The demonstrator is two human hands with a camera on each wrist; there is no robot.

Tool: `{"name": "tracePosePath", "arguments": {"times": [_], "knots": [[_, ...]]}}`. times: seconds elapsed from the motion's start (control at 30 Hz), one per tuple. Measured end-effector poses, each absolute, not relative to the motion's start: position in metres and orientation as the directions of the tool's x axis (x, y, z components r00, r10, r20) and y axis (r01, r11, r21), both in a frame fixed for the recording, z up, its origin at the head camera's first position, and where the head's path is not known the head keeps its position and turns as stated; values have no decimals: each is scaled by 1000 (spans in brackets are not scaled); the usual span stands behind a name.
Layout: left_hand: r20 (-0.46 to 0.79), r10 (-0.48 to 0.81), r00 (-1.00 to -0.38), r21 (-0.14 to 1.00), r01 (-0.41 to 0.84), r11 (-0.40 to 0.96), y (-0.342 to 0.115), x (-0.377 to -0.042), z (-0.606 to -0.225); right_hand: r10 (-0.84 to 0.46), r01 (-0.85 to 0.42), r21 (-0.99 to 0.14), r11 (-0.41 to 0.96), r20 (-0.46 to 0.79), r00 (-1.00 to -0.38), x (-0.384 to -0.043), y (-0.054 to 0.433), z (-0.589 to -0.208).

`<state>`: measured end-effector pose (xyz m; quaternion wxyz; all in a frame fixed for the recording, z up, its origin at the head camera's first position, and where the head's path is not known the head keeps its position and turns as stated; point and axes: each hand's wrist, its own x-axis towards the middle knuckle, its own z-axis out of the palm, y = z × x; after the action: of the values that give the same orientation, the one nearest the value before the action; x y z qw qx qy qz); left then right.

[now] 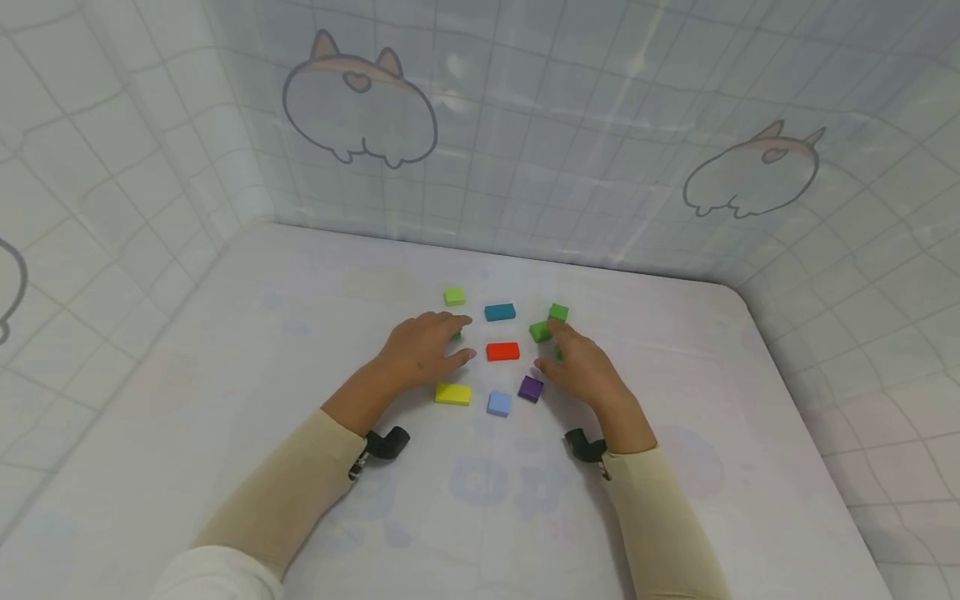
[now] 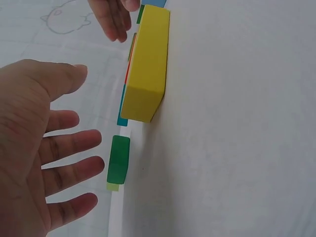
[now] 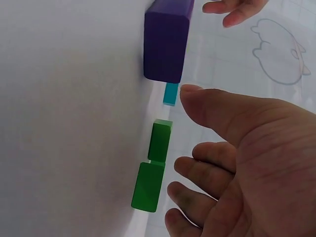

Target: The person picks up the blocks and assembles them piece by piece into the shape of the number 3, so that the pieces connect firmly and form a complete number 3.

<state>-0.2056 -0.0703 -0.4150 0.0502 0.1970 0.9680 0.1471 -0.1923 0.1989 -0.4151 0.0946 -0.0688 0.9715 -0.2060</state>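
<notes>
Holding nothing, the left hand (image 1: 422,352) stands wide at the left of the blocks, its thumb well parted from the fingers, with a dark green block (image 2: 118,159) just beyond the fingertips. That block would be best taken by two opposite sides, thumb against forefinger, the other fingers lifted clear. Nearer the person lies a yellow block (image 1: 453,394), close enough to the left hand that a low palm could nudge it; a lime block (image 1: 454,296) sits past the fingers. Down the middle, set apart from one another on the white table (image 1: 480,533), lie a light blue block (image 1: 499,404), a teal block (image 1: 500,312) and, between the two hands, a red block (image 1: 503,352). A purple block (image 1: 531,389) lies slightly turned, so the wrist should angle to match before any pinch. Farther right, one green block (image 1: 540,332) and a second green block (image 1: 558,312) sit close together by the right hand (image 1: 590,365); parting them gently first seems wise. That hand is loosely spread with nothing between thumb and fingers; I cannot tell whether its forefinger touches either.
</notes>
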Motion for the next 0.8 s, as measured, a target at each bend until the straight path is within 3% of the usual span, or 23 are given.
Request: {"name": "tracePosePath", "arguments": {"times": [0.53, 0.8], "knots": [[-21, 472, -882, 309, 443, 842, -64, -209, -426, -170, -99, -402, 910, -145, -975, -192, 194, -417], [-15, 462, -887, 374, 424, 825, -58, -208, -430, -182, -107, -418, 902, -144, -973, -193, 194, -422]]}}
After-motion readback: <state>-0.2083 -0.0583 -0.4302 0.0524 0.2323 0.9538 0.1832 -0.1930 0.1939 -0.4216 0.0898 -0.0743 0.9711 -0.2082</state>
